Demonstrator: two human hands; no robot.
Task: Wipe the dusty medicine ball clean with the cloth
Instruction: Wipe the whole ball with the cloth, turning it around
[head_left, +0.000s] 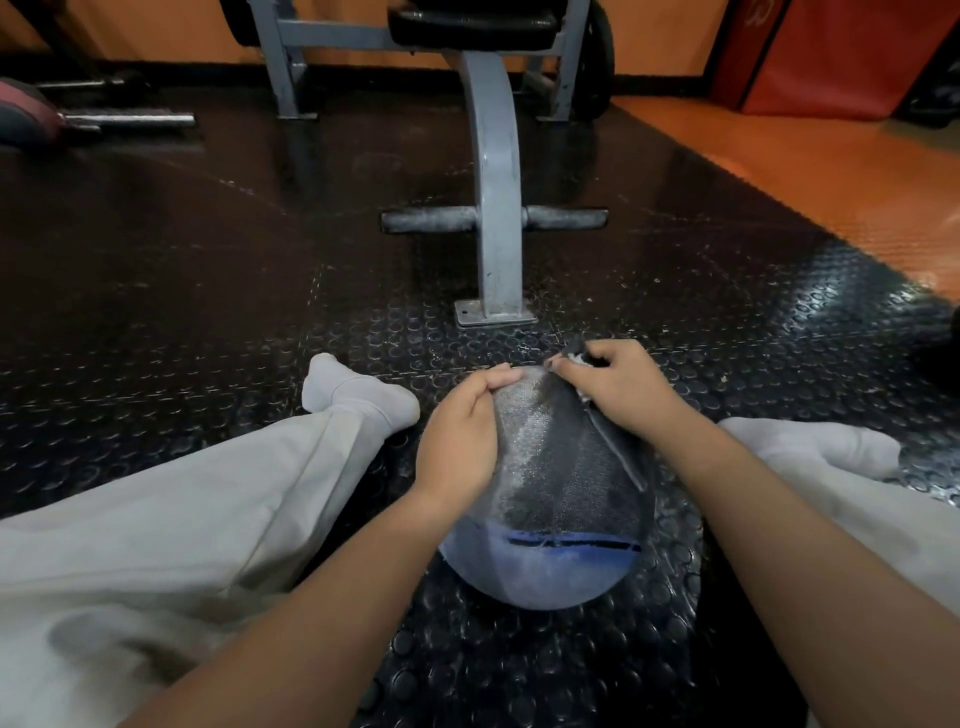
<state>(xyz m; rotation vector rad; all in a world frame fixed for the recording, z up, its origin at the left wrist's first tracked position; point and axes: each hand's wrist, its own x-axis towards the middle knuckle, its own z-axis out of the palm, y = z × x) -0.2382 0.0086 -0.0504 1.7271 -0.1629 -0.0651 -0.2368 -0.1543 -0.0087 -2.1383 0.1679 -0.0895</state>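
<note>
The ball (545, 499) sits on the studded black floor (519, 670) between the person's outstretched legs. Being round, it shows no long axis; its black stripe runs left to right across the near face. The left hand (457, 436) lies flat against its upper left side, fingers relaxed. The right hand (623, 389) grips the cloth (615, 447) at the upper right; the cloth trails toward the viewer down that side.

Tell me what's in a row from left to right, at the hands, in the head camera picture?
White-socked foot → left hand → dusty blue-grey medicine ball → right hand gripping the dark grey cloth → other white-socked foot
</note>
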